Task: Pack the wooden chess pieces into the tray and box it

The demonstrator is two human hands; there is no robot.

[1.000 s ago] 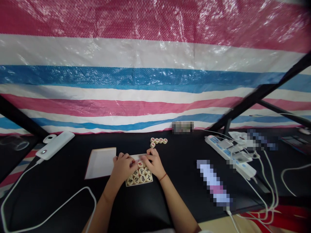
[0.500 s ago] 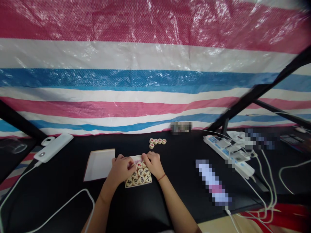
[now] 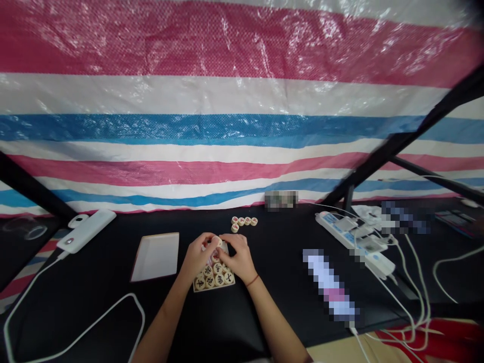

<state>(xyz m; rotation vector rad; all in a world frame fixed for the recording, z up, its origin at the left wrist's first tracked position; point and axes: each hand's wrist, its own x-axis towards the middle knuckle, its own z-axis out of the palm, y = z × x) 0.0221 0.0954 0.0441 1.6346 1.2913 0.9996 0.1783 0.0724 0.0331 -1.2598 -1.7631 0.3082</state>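
Over the far part of a shallow box (image 3: 215,290), my left hand (image 3: 197,256) and my right hand (image 3: 239,256) meet with fingers curled around a round Chinese chess piece (image 3: 218,242), held between them. Several cream pieces with black characters fill the near rows of the box, and a red-marked piece (image 3: 215,257) lies just below my fingertips. My hands cover part of the box's far side. Beyond it, a short row of red-marked pieces (image 3: 247,221) sits on the black table, with one more piece (image 3: 235,228) in front of its left end.
Left of the box lies its open lid (image 3: 157,257), pale inside. A white device (image 3: 87,232) with a cable is at the far left. On the right are a blurred-out phone (image 3: 330,287), a power strip (image 3: 355,242) and tangled cables. A striped sheet (image 3: 212,171) hangs behind.
My left hand has moved right and up, toward my right hand. A piece now shows between the fingers of both hands, above the box.
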